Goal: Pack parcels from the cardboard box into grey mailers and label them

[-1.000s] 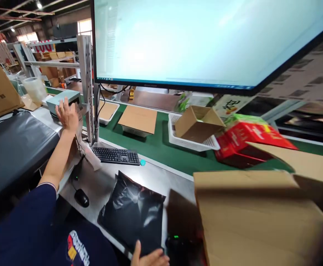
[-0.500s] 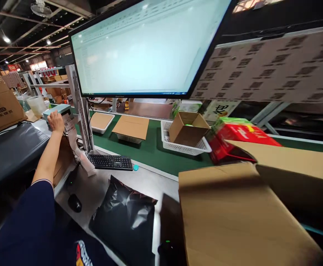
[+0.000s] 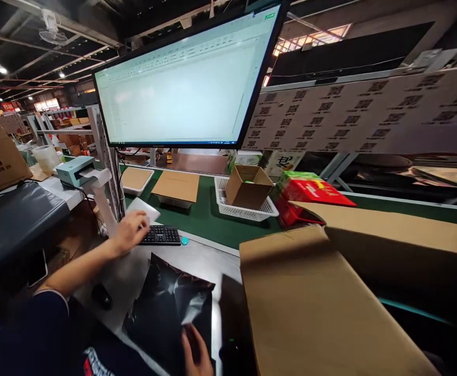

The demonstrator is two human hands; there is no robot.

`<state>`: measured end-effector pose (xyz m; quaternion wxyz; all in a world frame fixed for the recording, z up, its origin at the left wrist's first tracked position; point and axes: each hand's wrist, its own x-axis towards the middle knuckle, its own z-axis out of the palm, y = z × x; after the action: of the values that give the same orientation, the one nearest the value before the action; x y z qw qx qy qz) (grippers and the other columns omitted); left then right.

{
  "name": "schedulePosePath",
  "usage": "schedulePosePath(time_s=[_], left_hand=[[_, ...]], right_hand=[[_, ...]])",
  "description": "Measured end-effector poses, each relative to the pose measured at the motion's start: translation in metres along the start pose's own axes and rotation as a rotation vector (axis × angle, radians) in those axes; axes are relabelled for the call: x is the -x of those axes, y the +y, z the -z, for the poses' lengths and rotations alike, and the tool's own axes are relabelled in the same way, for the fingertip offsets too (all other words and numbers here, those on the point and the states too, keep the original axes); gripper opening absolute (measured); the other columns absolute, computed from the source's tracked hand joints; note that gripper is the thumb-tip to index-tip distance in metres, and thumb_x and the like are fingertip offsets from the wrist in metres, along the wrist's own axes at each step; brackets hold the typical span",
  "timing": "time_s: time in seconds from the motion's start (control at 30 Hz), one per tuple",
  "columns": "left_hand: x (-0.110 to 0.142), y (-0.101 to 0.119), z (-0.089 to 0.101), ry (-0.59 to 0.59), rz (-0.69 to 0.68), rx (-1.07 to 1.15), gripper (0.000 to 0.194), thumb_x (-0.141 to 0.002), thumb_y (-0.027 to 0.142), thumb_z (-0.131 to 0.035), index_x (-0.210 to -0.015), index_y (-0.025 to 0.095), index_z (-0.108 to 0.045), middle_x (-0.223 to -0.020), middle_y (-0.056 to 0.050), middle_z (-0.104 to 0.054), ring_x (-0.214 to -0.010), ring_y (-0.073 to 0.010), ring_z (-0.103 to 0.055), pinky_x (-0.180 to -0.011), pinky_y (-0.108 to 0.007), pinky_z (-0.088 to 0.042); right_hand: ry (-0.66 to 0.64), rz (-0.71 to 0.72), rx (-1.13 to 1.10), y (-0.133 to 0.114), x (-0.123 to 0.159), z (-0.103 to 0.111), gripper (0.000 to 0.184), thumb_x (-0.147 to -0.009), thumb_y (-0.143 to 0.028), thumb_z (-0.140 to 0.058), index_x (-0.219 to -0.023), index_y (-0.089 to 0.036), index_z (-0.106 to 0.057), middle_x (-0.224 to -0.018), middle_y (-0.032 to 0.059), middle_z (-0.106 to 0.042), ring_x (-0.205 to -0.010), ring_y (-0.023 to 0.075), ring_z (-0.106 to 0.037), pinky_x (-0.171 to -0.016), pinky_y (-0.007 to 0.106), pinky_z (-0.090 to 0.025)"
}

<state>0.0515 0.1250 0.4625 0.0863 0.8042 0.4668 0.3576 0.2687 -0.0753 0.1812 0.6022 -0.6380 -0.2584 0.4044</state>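
A white label (image 3: 143, 209), slightly blurred, is pinched in my left hand (image 3: 131, 231) above the near left end of the black keyboard (image 3: 161, 235). Below, a black plastic mailing bag (image 3: 161, 308) lies on the metal worktop. My right hand (image 3: 199, 355) comes in from the bottom edge over the bag's lower right part. Its thumb and fingers are curved and apart, with dark bag showing between them. A pale blue label printer (image 3: 77, 169) stands to the left, a strip of white paper hanging beside it.
A large open cardboard box (image 3: 314, 292) fills the right side. Behind the keyboard, a green conveyor (image 3: 208, 227) carries white baskets, one holding a small open carton (image 3: 249, 188). A red box (image 3: 314, 189) sits further right. A monitor (image 3: 181, 89) hangs above; a mouse (image 3: 102, 296) lies left.
My left hand has left the printer and moved right and nearer, now with a white label in it. My right hand has come into view over the black bag. The view has shifted slightly.
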Motion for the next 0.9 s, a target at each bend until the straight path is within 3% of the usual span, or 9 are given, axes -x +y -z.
schedulePosePath(time_s=[0.1, 0.2, 0.33, 0.47, 0.6, 0.7, 0.77, 0.83, 0.9], left_hand=[[0.07, 0.036, -0.061, -0.219, 0.175, 0.672, 0.023, -0.087, 0.044, -0.074, -0.081, 0.024, -0.064, -0.122, -0.011, -0.073, -0.107, -0.0241, -0.07, -0.091, -0.037, -0.057], [0.125, 0.045, -0.097, -0.182, 0.472, 1.072, 0.042, -0.077, 0.058, -0.081, -0.073, 0.023, -0.057, -0.113, -0.011, -0.074, -0.097, -0.023, -0.07, -0.087, -0.039, -0.057], [0.171, 0.023, -0.112, -0.104, 0.757, 1.151, 0.051, -0.06, 0.066, -0.087, -0.067, 0.027, -0.055, -0.097, -0.007, -0.07, -0.084, -0.0242, -0.07, -0.079, -0.046, -0.06], [0.203, -0.003, -0.12, -0.097, 0.92, 1.053, 0.042, -0.054, 0.067, -0.087, -0.063, 0.036, -0.06, -0.081, -0.006, -0.063, -0.08, -0.0283, -0.071, -0.071, -0.049, -0.06], [0.225, -0.017, -0.134, -0.085, 0.99, 1.082, 0.041, -0.058, 0.069, -0.082, -0.065, 0.036, -0.059, -0.076, -0.005, -0.061, -0.08, -0.029, -0.074, -0.079, -0.052, -0.06], [0.229, -0.027, -0.144, -0.078, 0.976, 1.04, 0.041, -0.059, 0.069, -0.08, -0.068, 0.034, -0.058, -0.081, -0.007, -0.064, -0.086, -0.0326, -0.075, -0.084, -0.055, -0.06], [0.222, -0.035, -0.142, -0.008, 0.96, 0.969, 0.04, -0.061, 0.068, -0.079, -0.076, 0.035, -0.062, -0.094, -0.01, -0.068, -0.096, -0.0342, -0.075, -0.088, -0.055, -0.059], [0.206, -0.041, -0.13, 0.036, 0.887, 0.903, 0.045, -0.064, 0.067, -0.079, -0.096, 0.037, -0.067, -0.118, -0.014, -0.07, -0.112, -0.0339, -0.072, -0.096, -0.053, -0.057], [0.184, -0.044, -0.111, -0.098, 0.715, 0.862, 0.06, -0.066, 0.062, -0.082, -0.117, 0.035, -0.067, -0.137, -0.015, -0.065, -0.126, -0.0326, -0.066, -0.105, -0.051, -0.053]], right_hand=[[-0.268, -0.203, -0.396, -0.047, -0.01, -0.029, 0.077, -0.058, -0.083, -0.081, -0.11, -0.026, -0.079, -0.13, 0.0118, -0.077, -0.124, 0.0365, -0.072, -0.103, 0.051, -0.063], [-0.297, -0.309, -0.585, -0.073, -0.012, -0.048, 0.059, -0.059, -0.072, -0.087, -0.099, -0.03, -0.079, -0.118, 0.0069, -0.081, -0.113, 0.0296, -0.076, -0.089, 0.043, -0.067], [-0.161, -0.368, -0.43, -0.06, -0.002, -0.041, 0.047, -0.049, -0.05, -0.097, -0.084, -0.026, -0.077, -0.095, 0.004, -0.082, -0.086, 0.0242, -0.078, -0.068, 0.03, -0.064], [-0.117, -0.35, -0.286, -0.028, 0.009, -0.028, 0.049, -0.047, -0.054, -0.096, -0.08, -0.024, -0.076, -0.092, 0.0045, -0.083, -0.089, 0.0262, -0.078, -0.072, 0.03, -0.065], [-0.063, -0.351, -0.232, -0.01, 0.012, -0.025, 0.054, -0.041, -0.058, -0.098, -0.075, -0.023, -0.075, -0.086, 0.0034, -0.081, -0.086, 0.026, -0.077, -0.072, 0.032, -0.064], [-0.029, -0.276, -0.133, -0.019, 0.007, -0.024, 0.059, -0.038, -0.063, -0.098, -0.071, -0.021, -0.073, -0.077, 0.0041, -0.078, -0.076, 0.023, -0.071, -0.065, 0.03, -0.059], [-0.028, -0.148, -0.042, -0.04, 0.001, -0.025, 0.058, -0.041, -0.066, -0.097, -0.067, -0.021, -0.07, -0.069, 0.002, -0.072, -0.068, 0.0194, -0.064, -0.062, 0.03, -0.054], [-0.124, -0.013, 0.071, -0.072, -0.002, -0.028, 0.055, -0.049, -0.066, -0.095, -0.064, -0.021, -0.067, -0.062, -0.0008, -0.063, -0.062, 0.0161, -0.056, -0.059, 0.029, -0.048], [-0.31, 0.064, 0.18, -0.106, -0.005, -0.034, 0.052, -0.057, -0.064, -0.092, -0.062, -0.02, -0.065, -0.06, -0.0026, -0.057, -0.059, 0.0138, -0.05, -0.058, 0.028, -0.043]])
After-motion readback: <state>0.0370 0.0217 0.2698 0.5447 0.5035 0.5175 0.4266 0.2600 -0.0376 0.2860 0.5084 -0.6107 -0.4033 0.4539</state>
